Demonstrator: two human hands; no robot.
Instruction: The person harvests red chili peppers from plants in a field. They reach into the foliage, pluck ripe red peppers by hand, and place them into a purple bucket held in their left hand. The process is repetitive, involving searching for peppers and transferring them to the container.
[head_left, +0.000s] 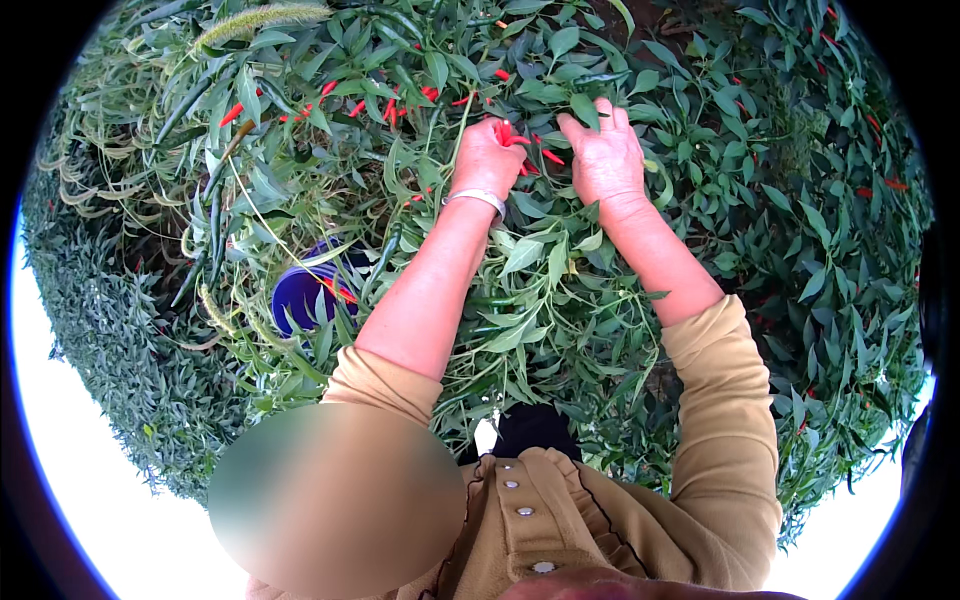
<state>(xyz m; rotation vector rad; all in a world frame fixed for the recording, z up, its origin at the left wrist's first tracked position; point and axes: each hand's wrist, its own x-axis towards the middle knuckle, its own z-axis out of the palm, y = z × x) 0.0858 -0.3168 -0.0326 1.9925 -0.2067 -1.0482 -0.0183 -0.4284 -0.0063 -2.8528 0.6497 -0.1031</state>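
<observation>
My left hand (487, 161), with a bracelet at the wrist, is closed around several red chili peppers (506, 135) that stick out between thumb and fingers. Just right of it, my right hand (606, 161) reaches palm down into the chili plants, its fingers spread among the leaves; a leaf covers part of the fingertips, and no pepper shows in it. Between the two hands, more red chili peppers (553, 157) hang in the foliage. Other red peppers (232, 114) and long dark green peppers (184, 109) show among the leaves farther left.
A blue bucket (296, 296) stands left of my left forearm, partly covered by leaves. A grass seed head (259, 21) leans in at the upper left. Dense chili plants (750, 225) surround both arms, with stems (525, 337) crossing below the hands.
</observation>
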